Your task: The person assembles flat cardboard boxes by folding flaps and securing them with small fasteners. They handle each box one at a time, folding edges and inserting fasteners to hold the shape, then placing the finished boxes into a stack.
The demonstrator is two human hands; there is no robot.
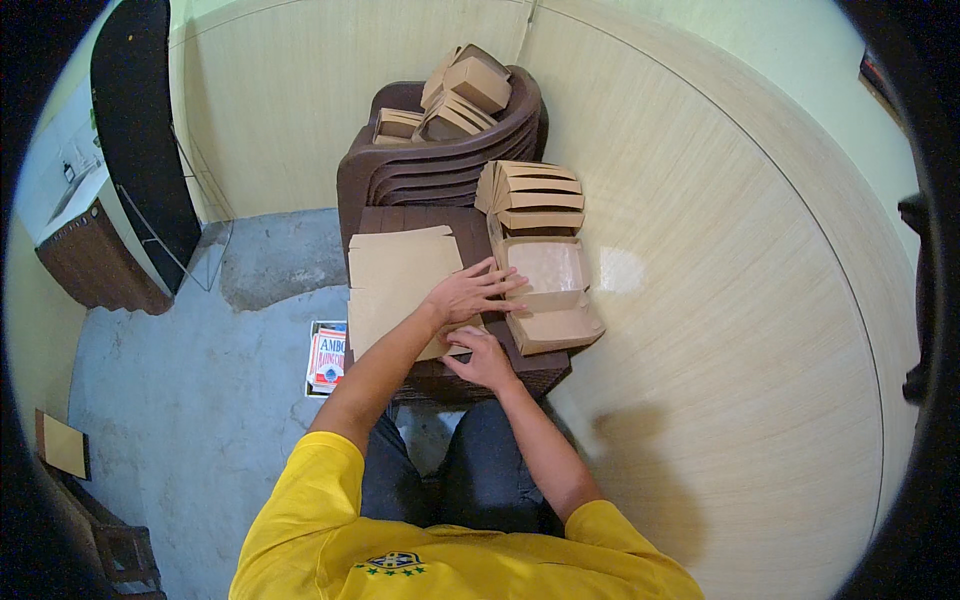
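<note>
Flat brown cardboard sheets (395, 275) lie on a dark brown slatted surface (400, 219). My left hand (472, 294) reaches across their right side, fingers spread, its tips by an open folded cardboard box (550, 270) with a shiny inside. Whether those fingertips touch the box is hard to tell. Nearer to me, my right hand (485, 361) has its fingers and thumb bent around the near right corner of the sheets. Beyond the open box stands a row of nested cardboard boxes (535, 195).
Stacked brown plastic chairs (440, 165) rise at the far side, with more folded boxes (470, 90) piled on the top one. A pale wood-panelled wall (740, 300) curves along the right. A white carton (327, 358) of printed packs sits on the floor at left.
</note>
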